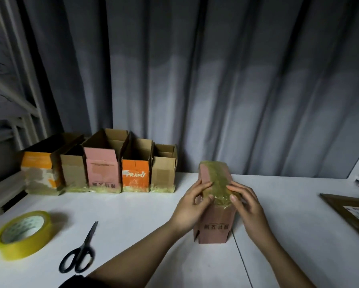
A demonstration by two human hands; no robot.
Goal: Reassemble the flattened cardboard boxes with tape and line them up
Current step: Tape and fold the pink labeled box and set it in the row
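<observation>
Presently: pink box (215, 204), inverted, mid-worktop (133, 221); left hand (193, 201) and right hand (244, 201), fingers flat, press tape (218, 183) along bottom seam, likely to bond it. Five finished boxes (99, 169) lined up behind, left.

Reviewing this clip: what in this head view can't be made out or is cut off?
- Pink box: its far and underside faces are hidden by the box itself; the left hand and right hand cover parts of the taped top.
- Flat cardboard: cut off by the right edge; label print too small to read.
- Tape roll: core print blurred.
- Row of boxes: interiors too dark to see into.
</observation>
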